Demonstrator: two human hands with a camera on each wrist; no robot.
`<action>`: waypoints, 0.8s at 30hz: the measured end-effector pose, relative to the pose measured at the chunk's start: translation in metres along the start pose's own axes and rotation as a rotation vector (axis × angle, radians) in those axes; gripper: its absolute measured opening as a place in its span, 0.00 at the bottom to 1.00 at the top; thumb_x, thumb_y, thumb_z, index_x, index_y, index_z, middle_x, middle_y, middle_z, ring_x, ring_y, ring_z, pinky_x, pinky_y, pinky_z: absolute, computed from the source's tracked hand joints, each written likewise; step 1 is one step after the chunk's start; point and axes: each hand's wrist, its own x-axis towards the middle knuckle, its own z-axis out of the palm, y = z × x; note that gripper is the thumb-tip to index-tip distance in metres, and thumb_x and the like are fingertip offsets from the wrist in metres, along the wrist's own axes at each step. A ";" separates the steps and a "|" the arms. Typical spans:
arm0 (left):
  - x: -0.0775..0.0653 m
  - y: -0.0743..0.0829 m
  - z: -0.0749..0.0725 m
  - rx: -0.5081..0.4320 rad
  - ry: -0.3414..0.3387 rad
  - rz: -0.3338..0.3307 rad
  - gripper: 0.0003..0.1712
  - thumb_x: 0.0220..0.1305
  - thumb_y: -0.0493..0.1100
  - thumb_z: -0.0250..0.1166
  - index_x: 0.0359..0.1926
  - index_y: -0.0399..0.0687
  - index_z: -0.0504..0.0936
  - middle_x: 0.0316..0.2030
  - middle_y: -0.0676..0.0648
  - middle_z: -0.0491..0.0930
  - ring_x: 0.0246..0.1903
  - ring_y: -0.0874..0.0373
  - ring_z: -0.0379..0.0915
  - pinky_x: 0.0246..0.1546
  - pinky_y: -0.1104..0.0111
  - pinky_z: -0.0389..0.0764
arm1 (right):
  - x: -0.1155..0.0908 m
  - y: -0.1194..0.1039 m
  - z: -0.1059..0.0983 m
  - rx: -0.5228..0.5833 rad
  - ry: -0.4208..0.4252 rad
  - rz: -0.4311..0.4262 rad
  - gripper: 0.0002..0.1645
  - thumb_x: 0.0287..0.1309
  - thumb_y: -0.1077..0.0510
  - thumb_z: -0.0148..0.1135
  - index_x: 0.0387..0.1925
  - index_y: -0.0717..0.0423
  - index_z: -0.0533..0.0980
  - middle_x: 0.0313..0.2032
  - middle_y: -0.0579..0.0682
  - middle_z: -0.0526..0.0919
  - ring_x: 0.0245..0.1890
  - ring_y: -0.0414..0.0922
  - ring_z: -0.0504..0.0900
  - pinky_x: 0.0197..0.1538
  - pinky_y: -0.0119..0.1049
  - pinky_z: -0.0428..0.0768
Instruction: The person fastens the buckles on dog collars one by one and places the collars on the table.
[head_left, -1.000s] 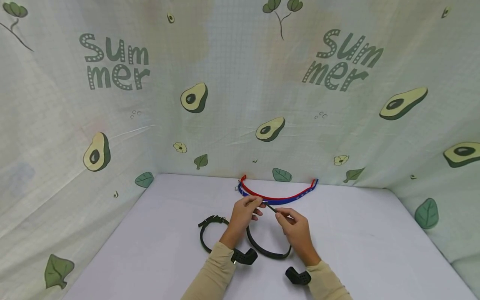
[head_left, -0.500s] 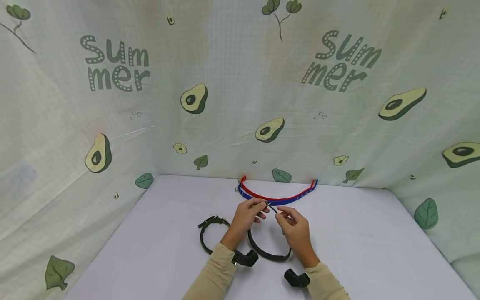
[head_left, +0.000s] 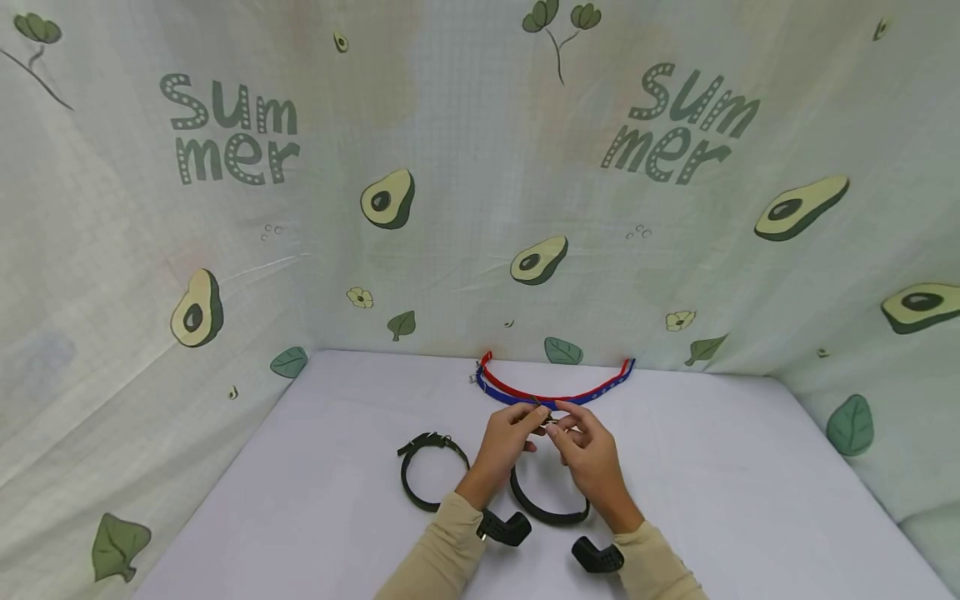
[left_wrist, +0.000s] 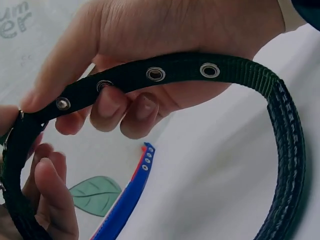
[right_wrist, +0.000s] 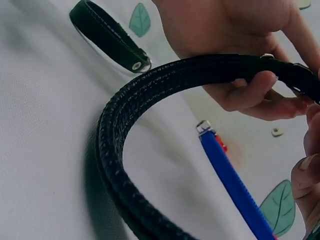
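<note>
Both hands hold one dark green collar, bent into a loop that hangs toward the table. My left hand pinches its strap end between thumb and fingers; metal-ringed holes run along that strap in the left wrist view. With my right hand I grip the buckle end, where small metal parts show beside the fingers in the right wrist view. The two ends meet between my fingertips. Whether the strap passes through the buckle is hidden by the fingers.
A second dark green collar, closed in a ring, lies to the left. Behind the hands, a blue collar and a red collar lie side by side on the white table. A printed curtain stands behind.
My left hand has moved right and slightly down, closing the gap to the right hand. The strap end and the buckle end are now together at the fingertips.
</note>
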 end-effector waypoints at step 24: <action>-0.001 0.003 0.002 -0.169 0.038 0.045 0.21 0.71 0.51 0.63 0.52 0.39 0.84 0.41 0.47 0.83 0.40 0.57 0.78 0.30 0.69 0.80 | 0.002 -0.004 -0.001 -0.045 0.021 0.098 0.08 0.67 0.59 0.65 0.44 0.59 0.80 0.28 0.52 0.80 0.22 0.42 0.75 0.25 0.33 0.75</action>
